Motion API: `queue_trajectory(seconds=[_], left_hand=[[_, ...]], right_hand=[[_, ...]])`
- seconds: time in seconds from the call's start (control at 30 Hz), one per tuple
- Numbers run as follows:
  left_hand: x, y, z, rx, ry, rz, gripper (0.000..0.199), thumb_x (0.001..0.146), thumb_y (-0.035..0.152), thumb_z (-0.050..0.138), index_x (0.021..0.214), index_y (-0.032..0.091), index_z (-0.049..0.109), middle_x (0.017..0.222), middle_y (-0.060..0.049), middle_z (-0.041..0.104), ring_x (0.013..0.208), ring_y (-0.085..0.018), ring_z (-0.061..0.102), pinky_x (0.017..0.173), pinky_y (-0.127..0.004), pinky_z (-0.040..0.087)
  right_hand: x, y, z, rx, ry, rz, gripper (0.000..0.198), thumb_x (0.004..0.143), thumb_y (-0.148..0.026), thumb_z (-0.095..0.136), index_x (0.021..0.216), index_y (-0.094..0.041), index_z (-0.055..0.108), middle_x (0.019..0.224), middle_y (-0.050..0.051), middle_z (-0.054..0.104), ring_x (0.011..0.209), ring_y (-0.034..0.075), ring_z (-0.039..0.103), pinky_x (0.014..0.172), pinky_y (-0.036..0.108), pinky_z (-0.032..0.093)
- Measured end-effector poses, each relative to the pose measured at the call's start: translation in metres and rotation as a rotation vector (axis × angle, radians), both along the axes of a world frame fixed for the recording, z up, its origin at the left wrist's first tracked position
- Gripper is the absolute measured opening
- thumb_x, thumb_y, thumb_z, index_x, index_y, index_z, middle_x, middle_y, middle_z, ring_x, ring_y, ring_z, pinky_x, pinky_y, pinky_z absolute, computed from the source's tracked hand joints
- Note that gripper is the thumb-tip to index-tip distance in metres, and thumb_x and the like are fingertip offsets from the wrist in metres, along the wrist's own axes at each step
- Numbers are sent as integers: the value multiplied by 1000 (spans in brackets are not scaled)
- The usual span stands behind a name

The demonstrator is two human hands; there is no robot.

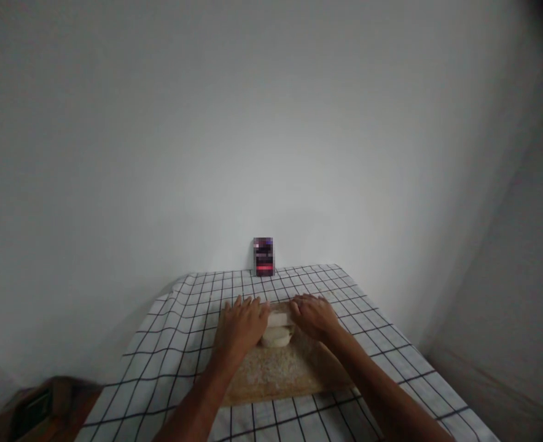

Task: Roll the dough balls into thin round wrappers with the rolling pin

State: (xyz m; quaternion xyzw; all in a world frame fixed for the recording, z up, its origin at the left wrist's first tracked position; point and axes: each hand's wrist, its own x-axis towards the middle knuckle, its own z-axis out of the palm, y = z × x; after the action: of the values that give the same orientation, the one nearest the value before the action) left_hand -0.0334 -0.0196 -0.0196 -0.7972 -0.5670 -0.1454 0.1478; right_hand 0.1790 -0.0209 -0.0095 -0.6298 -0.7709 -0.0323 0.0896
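Left hand: the left hand (244,324) lies palm down, fingers spread and flat, on the left end of a pale dough lump (277,328); it presses rather than grips.
Right hand: the right hand (314,316) lies palm down on the right end of the same lump, fingers loosely curved and apart, not clamped around it.
Dough lump: whitish, soft-looking, between the two hands and touching both, at the 12 o'clock end of the board.
Board: a wooden board (281,371) dusted with a pale powder, under the lump and both wrists.
Surface: the surface (170,344) wears a white cloth with a black grid.
Box: a small dark box (263,256) with a red band stands upright against the wall at 12 o'clock from the lump, well apart; its print is blurred and what is in it cannot be told.
Wall: a plain grey wall (253,123) behind.
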Motion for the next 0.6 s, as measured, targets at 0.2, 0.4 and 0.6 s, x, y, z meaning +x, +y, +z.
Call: queue_trajectory(seconds=[0.2, 0.4, 0.6], left_hand=[[-7, -41, -31, 176, -105, -56, 50, 117, 44, 46, 156, 22, 68, 162, -14, 69, 158, -34, 58, 135, -59, 41], [-17, -72, -55, 234, -113, -128, 60, 115, 48, 49, 169, 23, 56, 172, -12, 59, 159, -35, 57, 135, -58, 44], [-7, -50, -30, 106, -140, -88, 50, 117, 45, 49, 157, 22, 67, 165, -14, 67, 152, -33, 63, 131, -56, 48]], right_hand=[[1, -49, -30, 101, 180, 46, 52, 120, -38, 32, 130, -29, 82, 149, 6, 78, 143, 26, 67, 125, 44, 47], [3, -82, -59, 221, 192, 56, 47, 118, -44, 42, 152, -34, 73, 169, 3, 63, 164, 31, 47, 131, 53, 45], [7, -52, -42, 127, 161, 46, 52, 120, -44, 35, 149, -28, 75, 165, 6, 66, 159, 31, 54, 129, 49, 46]])
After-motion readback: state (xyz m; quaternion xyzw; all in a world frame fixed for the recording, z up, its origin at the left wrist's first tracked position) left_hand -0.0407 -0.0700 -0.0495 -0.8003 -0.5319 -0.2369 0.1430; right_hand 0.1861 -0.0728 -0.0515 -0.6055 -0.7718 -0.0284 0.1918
